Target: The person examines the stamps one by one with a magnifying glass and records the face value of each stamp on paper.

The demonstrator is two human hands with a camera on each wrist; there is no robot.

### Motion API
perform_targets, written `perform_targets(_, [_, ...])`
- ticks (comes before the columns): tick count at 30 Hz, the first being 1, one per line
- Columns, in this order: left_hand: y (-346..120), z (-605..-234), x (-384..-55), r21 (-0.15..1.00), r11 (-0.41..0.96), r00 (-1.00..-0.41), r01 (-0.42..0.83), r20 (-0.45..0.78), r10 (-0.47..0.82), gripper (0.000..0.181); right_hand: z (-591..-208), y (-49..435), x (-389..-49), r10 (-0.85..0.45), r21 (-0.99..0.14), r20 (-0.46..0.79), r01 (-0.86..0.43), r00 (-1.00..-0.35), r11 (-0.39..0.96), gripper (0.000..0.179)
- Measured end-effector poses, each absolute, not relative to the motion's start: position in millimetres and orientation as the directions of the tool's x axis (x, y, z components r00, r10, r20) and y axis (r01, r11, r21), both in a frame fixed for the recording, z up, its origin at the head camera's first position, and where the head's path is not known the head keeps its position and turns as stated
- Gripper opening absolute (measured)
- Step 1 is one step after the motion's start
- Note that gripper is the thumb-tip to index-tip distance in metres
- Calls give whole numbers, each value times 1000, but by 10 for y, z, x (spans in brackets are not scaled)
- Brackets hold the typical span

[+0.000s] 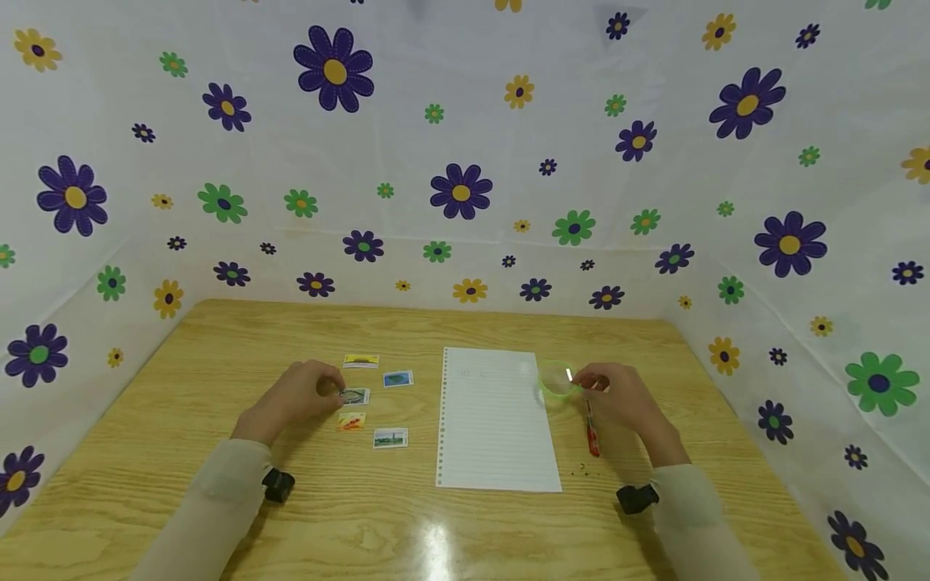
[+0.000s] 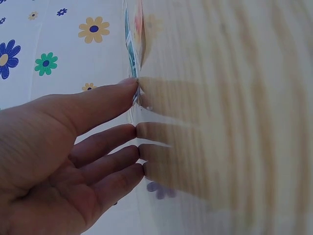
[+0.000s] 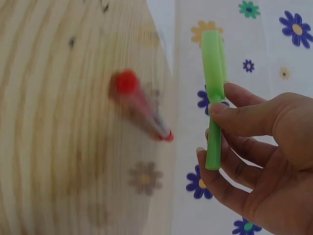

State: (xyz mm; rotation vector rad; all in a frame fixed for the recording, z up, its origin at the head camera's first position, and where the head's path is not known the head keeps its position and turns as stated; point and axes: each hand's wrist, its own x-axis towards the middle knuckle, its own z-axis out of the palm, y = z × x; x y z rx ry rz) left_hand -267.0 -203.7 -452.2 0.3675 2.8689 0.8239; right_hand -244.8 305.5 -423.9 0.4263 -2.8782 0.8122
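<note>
At the left, my left hand (image 1: 296, 397) has its thumb and index fingertips at the left edge of a grey-green postage stamp (image 1: 356, 396), pinching it. In the left wrist view, the stamp (image 2: 130, 54) shows almost edge-on at the thumb tip, while the other fingertips touch the table. Several more stamps lie around it: yellow (image 1: 361, 361), blue (image 1: 398, 378), orange (image 1: 351, 421) and a landscape one (image 1: 390, 437). My right hand (image 1: 617, 395) pinches the handle of a green magnifying glass (image 3: 213, 73), its lens near the sheet's right edge.
A lined paper sheet (image 1: 497, 428) with punched holes lies mid-table. Below the right hand lies a red-capped pen (image 1: 592, 440). Small dark crumbs (image 1: 583, 469) dot the wooden table (image 1: 349, 516). Flower-printed sheeting (image 1: 407, 145) encloses the back and sides.
</note>
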Motion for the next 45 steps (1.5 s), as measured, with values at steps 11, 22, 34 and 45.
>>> perform_targets(11, [-2048, -4512, -2672, 535, 823, -962, 193, -63, 266, 15, -4286, 3499, -2390, -193, -466, 178, -255, -965, 847, 15])
perform_targets(22, [-2046, -4510, -2674, 536, 823, -962, 188, -70, 266, 16, -4292, 3774, -2327, -155, -460, 168, -216, -974, 861, 15])
perform_targets(34, [-2047, -4501, -2658, 540, 819, -960, 194, -66, 271, 18, -4314, 3947, -2306, -81, -457, 108, -121, -991, 881, 14])
perform_targets(45, [-2055, -4510, -2660, 542, 818, -960, 193, -70, 273, 18, -4363, 4034, -2312, -50, -442, 52, -68, -997, 894, 15])
